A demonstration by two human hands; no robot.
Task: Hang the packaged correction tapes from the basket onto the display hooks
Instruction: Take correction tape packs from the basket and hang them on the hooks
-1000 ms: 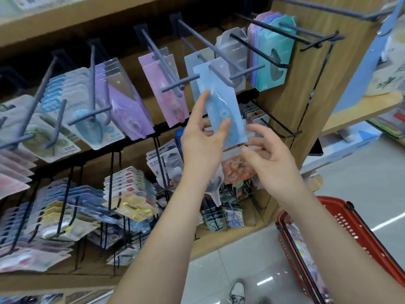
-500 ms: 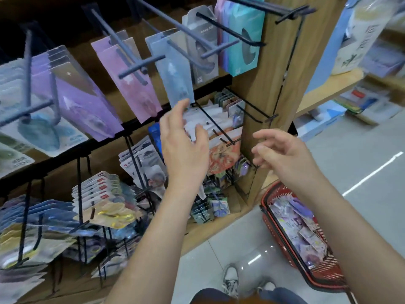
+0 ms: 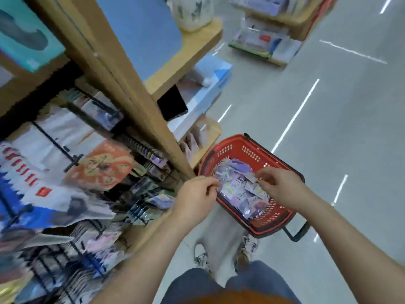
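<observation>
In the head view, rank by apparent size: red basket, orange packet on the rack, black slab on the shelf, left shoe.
1. red basket
2. orange packet
3. black slab and left shoe look alike, and the shoe is partly hidden, so unranked.

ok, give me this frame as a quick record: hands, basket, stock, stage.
basket: red, on the floor beside the wooden shelf upright
packets: loose pile inside the basket
left hand: over the basket's shelf-side rim, fingers curled; grip unclear
right hand: over the basket, fingertips pinching one of the packets
stage: picking from the basket; no packet lifted clear yet
</observation>
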